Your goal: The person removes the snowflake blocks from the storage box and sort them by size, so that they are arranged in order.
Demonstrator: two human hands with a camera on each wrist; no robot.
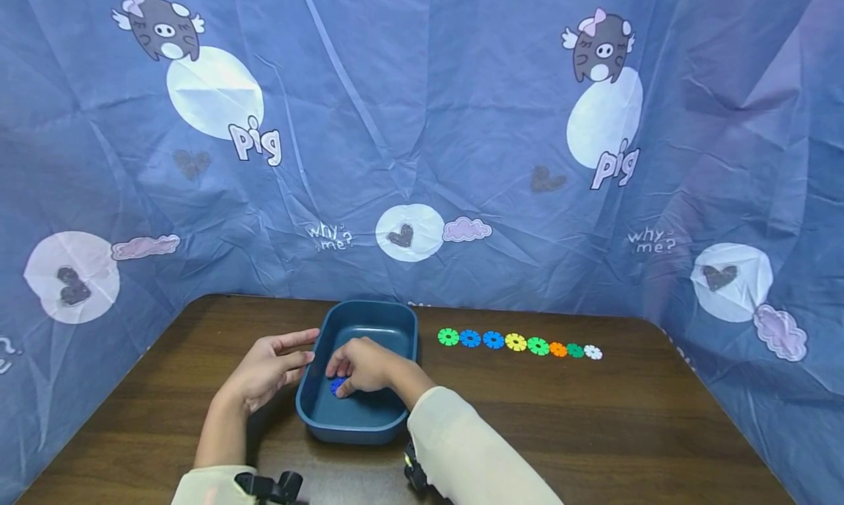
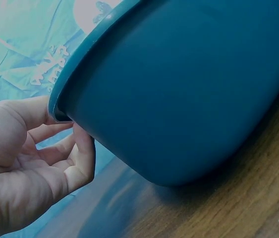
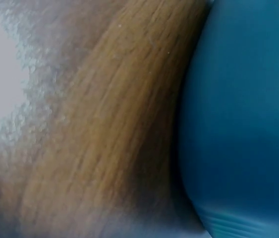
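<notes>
A deep blue-green plastic bin (image 1: pixel 356 435) stands on the table. Inside it, my right hand (image 1: pixel 365 366) reaches down and pinches a dark blue notched plastic disc (image 1: pixel 335 385) between thumb and fingers, partly covering it. My left hand (image 1: pixel 267 369) is at the bin's left side, fingers mostly extended, fingertips touching the rim and the wall just below it. The left wrist view shows the same hand (image 2: pixel 35 153) at the rim of the bin (image 2: pixel 179 89). Only the outer wall of the bin (image 3: pixel 243 114) shows in the right wrist view; the right hand is hidden there.
Right of the bin, several notched discs lie in a row, from a light green disc (image 1: pixel 448 337) through a yellow disc (image 1: pixel 516 342) to a white disc (image 1: pixel 593 352). The brown wooden table (image 1: pixel 560 432) meets a blue printed cloth (image 1: pixel 422 153) at its back.
</notes>
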